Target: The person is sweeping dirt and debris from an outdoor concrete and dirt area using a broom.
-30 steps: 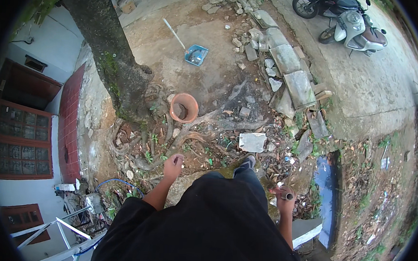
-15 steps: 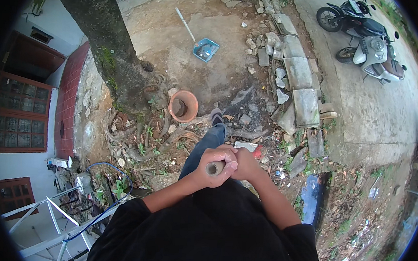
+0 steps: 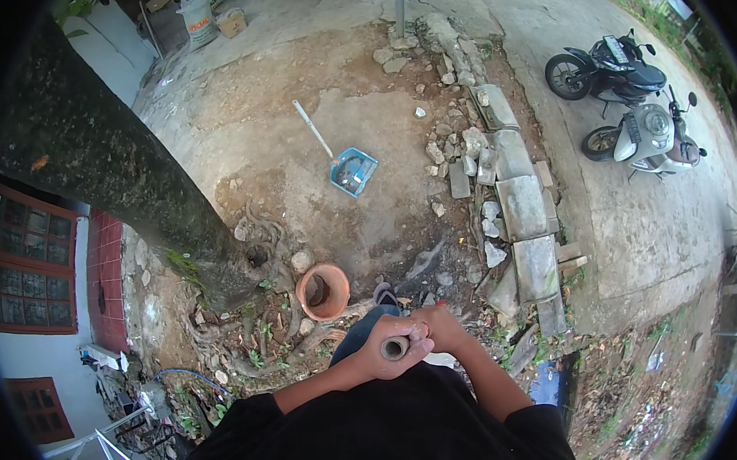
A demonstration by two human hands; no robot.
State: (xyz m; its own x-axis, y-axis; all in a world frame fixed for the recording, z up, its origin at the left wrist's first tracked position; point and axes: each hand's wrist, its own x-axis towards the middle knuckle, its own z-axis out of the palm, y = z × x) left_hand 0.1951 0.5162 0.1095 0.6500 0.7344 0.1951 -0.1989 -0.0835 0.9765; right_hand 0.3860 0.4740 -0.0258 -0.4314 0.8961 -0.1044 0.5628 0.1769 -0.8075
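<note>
My left hand (image 3: 380,352) is closed around a grey-brown hollow tube (image 3: 394,347), its open round end facing up toward me. Pressed against it from the right, my right hand (image 3: 439,328) is closed as well, with its fingers mostly hidden. The hands cover the rest of the tube, so its length and far end cannot be seen. Both are held together in front of my black shirt, above my leg. Ahead and a little left stands an orange clay-coloured pot (image 3: 340,293) with some dark matter inside. Farther off lies a blue dustpan (image 3: 354,173) with a long pale handle, holding debris.
A thick tree trunk (image 3: 126,186) leans at the left, its roots spreading near the pot. Curved concrete slabs (image 3: 523,207) and loose stones line the right. Two motorbikes (image 3: 654,134) are parked beyond them. A white metal frame (image 3: 101,443) is at the lower left.
My view has tilted upward, so the pot, dustpan and hands sit lower in the picture. Both hands stay together, closed on the tube.
</note>
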